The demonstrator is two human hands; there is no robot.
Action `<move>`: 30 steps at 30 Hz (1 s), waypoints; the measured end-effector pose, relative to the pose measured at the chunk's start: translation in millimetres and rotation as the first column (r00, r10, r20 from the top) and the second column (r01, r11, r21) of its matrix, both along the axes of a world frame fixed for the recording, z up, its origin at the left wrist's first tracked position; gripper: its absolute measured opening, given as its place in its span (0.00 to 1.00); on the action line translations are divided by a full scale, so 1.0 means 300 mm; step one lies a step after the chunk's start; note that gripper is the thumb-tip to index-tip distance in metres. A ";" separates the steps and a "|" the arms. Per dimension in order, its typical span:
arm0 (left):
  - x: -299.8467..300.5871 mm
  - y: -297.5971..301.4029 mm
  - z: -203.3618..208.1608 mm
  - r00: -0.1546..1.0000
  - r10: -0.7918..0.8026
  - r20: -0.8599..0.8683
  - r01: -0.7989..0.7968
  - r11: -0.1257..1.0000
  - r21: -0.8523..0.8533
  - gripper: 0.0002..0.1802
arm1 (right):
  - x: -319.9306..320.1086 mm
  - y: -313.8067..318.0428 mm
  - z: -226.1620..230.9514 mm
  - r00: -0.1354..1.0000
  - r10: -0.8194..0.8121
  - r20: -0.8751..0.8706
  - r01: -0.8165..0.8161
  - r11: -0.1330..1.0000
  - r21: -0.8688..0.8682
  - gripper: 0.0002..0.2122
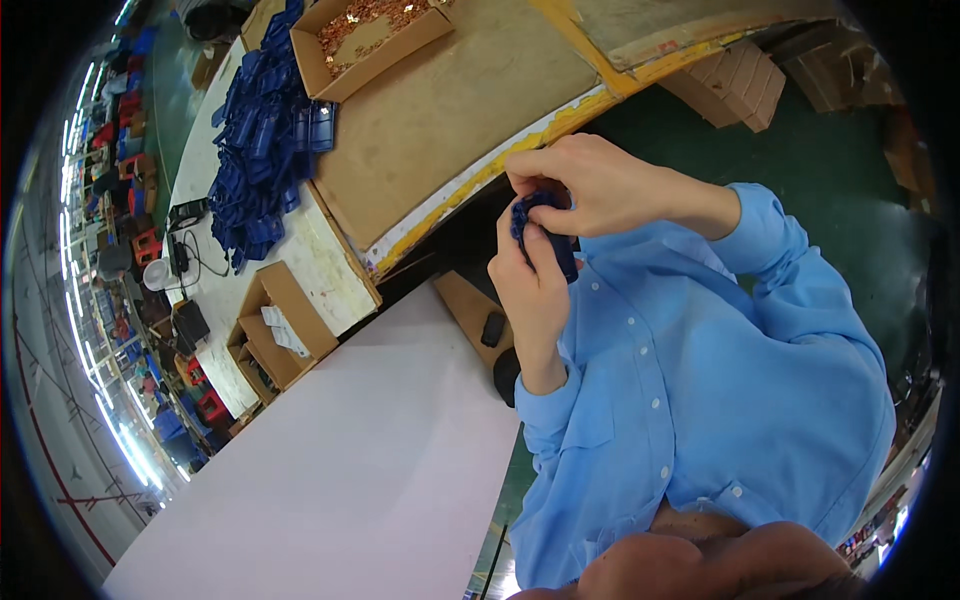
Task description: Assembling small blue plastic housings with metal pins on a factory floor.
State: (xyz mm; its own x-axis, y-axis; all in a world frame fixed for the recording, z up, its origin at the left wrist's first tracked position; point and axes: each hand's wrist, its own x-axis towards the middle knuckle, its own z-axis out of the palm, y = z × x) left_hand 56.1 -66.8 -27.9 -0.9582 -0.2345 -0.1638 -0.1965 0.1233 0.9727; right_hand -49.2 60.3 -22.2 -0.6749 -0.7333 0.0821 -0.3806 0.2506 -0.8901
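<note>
A small dark blue plastic part [566, 262] is held up between my two hands, close in front of my blue shirt. My left hand [530, 285] grips it from the left, thumb pressed on its face. From above, my right hand [598, 190] closes over its upper end, thumb and curled forefinger against it. Fingers cover much of the part, so its full shape is hidden, as is anything small between the right fingertips. Beyond my hands to the left, a big pile of blue plastic parts [262, 140] of similar colour lies on the table.
An open cardboard box [345, 75] of small copper-coloured pieces stands on the brown-topped workbench [420, 150]. Another divided carton [290, 325] sits nearer, beside a large white board [330, 460]. A small black object [493, 329] rests on a brown strip. Cartons [735, 85] stand at the far right.
</note>
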 end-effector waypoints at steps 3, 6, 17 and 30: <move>0.001 0.003 0.016 1.000 -0.009 0.021 0.010 0.999 -0.040 0.16 | 0.001 0.006 0.007 1.000 0.003 -0.023 -0.003 1.000 -0.014 0.09; 0.004 0.001 0.000 0.999 -0.040 -0.002 0.039 0.996 -0.079 0.16 | 0.003 0.010 0.002 1.000 0.001 -0.028 -0.002 1.000 -0.028 0.09; -0.010 -0.007 0.000 1.000 -0.011 0.018 0.012 1.000 -0.024 0.17 | 0.004 -0.001 -0.005 0.998 -0.017 -0.054 0.016 1.000 -0.027 0.10; -0.018 -0.025 -0.012 0.999 0.035 -0.006 -0.035 0.997 0.070 0.18 | 0.003 0.000 -0.009 0.996 0.004 0.091 0.000 0.999 -0.045 0.10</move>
